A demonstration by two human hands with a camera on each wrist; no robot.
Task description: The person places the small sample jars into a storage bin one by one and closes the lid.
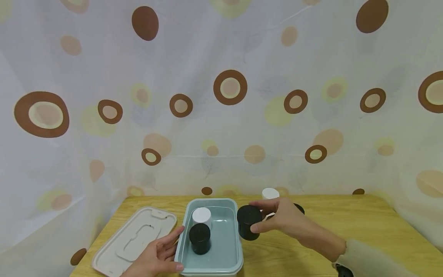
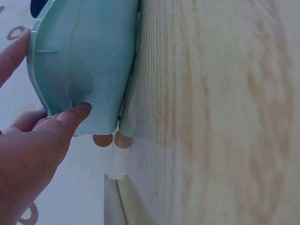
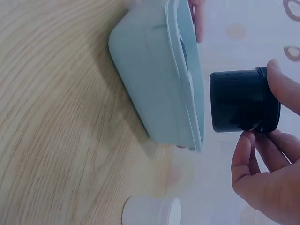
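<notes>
The black jar [image 1: 246,221] is held upright, pinched near its top by the thumb and fingers of the right hand [image 1: 284,218], just right of the blue tub [image 1: 223,248], whose left side is touched by the left hand's [image 1: 159,254] extended fingers.

A black lidded jar [image 1: 247,219] is held upright in the air by the right hand [image 1: 287,219], near the right rim of an open, pale blue-green box [image 1: 223,246]. Inside, towards the left wall, a white jar [image 1: 202,215] and a second black jar [image 1: 200,238] are stood close together.
</notes>
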